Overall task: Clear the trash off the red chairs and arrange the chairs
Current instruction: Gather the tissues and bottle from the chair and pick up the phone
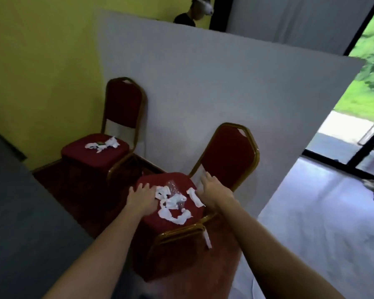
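Note:
Two red padded chairs with gold frames stand by a white partition. The near chair is turned at an angle, and its seat holds several crumpled white paper scraps and a bit of clear plastic. My left hand lies flat on the seat's left side, fingers apart, just left of the scraps. My right hand reaches over the seat's right rear edge, fingers spread, beside a white paper strip. The far chair stands against the wall with white paper trash on its seat.
A white partition board rises behind both chairs, and a yellow wall is at the left. A dark grey surface fills the lower left. Another person's head shows above the partition. Pale floor and a glass door lie to the right.

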